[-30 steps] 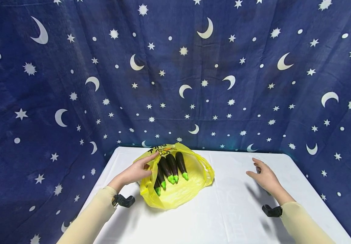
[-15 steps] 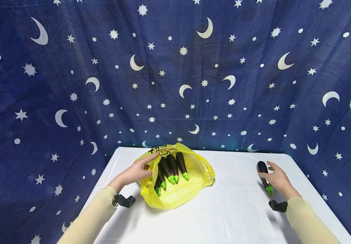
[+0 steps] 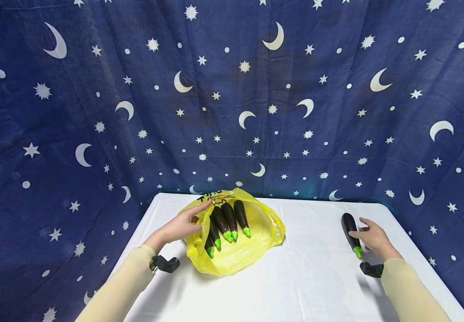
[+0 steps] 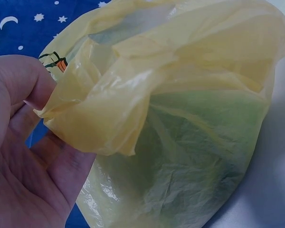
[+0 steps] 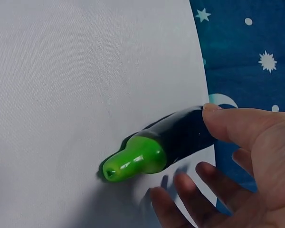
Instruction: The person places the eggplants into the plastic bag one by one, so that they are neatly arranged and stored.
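On the left of the table, a yellow plastic bag [image 3: 252,261] lies with its mouth facing me. Several dark eggplants [image 3: 228,215] with green stem ends rest inside. My left hand [image 3: 179,226] holds the bag's near-left rim, and in the left wrist view the bag's crumpled edge [image 4: 95,118] sits between thumb and fingers. A lone eggplant [image 3: 349,228] lies on the right of the table, its green end towards me. Beside it is my right hand [image 3: 374,237]. In the right wrist view the thumb [image 5: 218,121] is right at the eggplant's side, the other fingers spread apart.
A white cloth covers the table [image 3: 296,281]. Behind and on both sides hangs a dark blue curtain [image 3: 280,147] with moons and stars. Each wrist wears a black camera [image 3: 372,269]. The lone eggplant lies well apart from the bag.
My right hand, earlier over the lone eggplant and hiding most of it, has moved right and towards me, so the eggplant now shows. The left hand and the bag have stayed put.
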Demonstrator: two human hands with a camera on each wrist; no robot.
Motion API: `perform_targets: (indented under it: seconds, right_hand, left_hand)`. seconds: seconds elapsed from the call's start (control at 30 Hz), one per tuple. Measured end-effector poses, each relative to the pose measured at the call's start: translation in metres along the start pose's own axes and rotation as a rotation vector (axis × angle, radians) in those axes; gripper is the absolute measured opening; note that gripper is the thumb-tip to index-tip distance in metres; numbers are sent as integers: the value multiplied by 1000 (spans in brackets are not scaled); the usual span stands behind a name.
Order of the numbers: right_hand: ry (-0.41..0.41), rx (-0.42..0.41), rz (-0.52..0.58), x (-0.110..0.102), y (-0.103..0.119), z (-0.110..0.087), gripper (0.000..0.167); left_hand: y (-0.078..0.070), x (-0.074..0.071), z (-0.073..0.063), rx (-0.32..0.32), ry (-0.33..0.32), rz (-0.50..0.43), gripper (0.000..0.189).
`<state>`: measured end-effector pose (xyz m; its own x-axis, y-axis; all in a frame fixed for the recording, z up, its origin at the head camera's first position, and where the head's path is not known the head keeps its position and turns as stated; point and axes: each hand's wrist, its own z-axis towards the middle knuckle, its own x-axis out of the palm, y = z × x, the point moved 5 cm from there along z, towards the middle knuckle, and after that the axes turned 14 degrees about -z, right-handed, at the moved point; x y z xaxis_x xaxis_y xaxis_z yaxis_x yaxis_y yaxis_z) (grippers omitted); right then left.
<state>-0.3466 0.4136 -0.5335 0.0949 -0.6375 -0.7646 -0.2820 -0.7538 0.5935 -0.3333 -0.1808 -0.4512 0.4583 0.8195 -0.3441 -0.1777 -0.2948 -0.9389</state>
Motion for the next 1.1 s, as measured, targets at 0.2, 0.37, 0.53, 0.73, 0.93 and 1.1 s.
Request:
perform_targets:
  seconds: [0.2, 0.37, 0.53, 0.73, 0.93, 1.1]
  right_hand:
    - [19, 46, 19, 1, -6, 4, 100]
    - [59, 59, 21, 1, -7, 6, 107]
    - [106, 35, 31, 2, -9, 9, 110]
    - [144, 13, 50, 3, -11, 13, 108]
    - [175, -8, 55, 2, -11, 15, 105]
    - [185, -7, 47, 3, -12, 17, 106]
  left_hand:
    - [-1, 0, 0, 13, -1, 7, 82]
    - [0, 0, 1, 11, 0, 7, 82]
    - [-1, 0, 1, 8, 1, 1, 82]
    - [-1, 0, 1, 13, 9, -3, 81]
    - [0, 0, 2, 6, 3, -4, 81]
    - [1, 0, 2, 1, 3, -6, 81]
